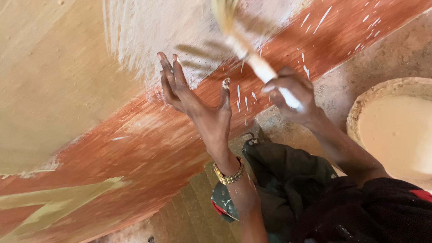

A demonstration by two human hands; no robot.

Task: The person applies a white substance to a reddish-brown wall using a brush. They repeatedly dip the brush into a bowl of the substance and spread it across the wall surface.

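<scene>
My left hand rests flat against the wall, fingers spread and tipped with pale paint; a gold watch circles its wrist. My right hand grips the white handle of a brush. Its straw-coloured bristles are blurred against the whitish painted patch above. The wall carries a beige upper area and a red-brown band flecked with white splashes.
A round basin with a crusted rim holds beige paint at the right, on rough ground. Dark clothing covers my legs at the bottom. A yellowish painted shape marks the band at lower left.
</scene>
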